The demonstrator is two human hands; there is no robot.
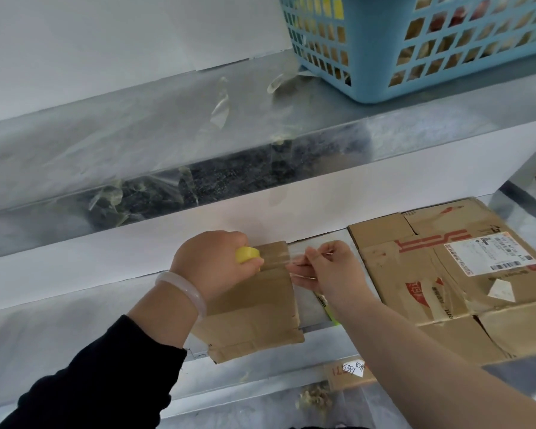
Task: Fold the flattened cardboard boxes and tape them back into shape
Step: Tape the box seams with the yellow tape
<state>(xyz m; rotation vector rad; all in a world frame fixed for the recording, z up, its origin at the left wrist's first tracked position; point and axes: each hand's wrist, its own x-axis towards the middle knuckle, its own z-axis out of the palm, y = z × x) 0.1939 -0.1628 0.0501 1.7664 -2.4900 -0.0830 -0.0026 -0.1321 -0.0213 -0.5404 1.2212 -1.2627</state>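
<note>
Currently taping: left hand (212,261) grips a yellow tool (246,253) against the small cardboard box (254,311), while the right hand (328,267) fingers pinch clear tape (294,258) stretched off the box's right edge. Best bet: hold the tape taut and level, cut clean, rub it down over the seam. Box sits on the steel surface (75,335), near a larger flattened box (446,274). Blue basket (384,57) is on the ledge above, with tape scraps (220,103) stuck nearby.
</note>
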